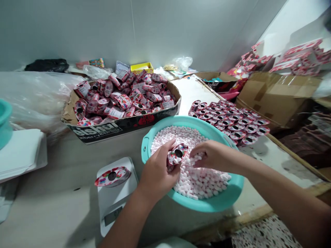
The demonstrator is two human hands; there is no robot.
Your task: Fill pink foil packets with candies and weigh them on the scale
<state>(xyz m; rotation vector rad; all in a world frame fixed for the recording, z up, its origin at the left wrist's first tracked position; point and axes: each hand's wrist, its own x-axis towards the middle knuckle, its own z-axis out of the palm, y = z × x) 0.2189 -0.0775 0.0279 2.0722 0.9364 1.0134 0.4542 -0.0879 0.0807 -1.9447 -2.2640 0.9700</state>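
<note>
My left hand [156, 172] is closed around a small red-and-white printed box [177, 155] with a round hole in its top, held over a teal basin [219, 201]. The basin is full of small pink and white candies [196, 181]. My right hand [213, 155] is cupped into the candies just right of the box, its fingers curled on some of them. Another box of the same print [113, 176] lies on a white digital scale [113, 196] to the left of the basin.
A cardboard carton [103, 131] heaped with printed boxes stands behind the scale. Rows of upright boxes [230, 119] stand right of the basin. A brown carton [276, 98] and more packs sit at the far right. White sheets [20, 151] lie at the left.
</note>
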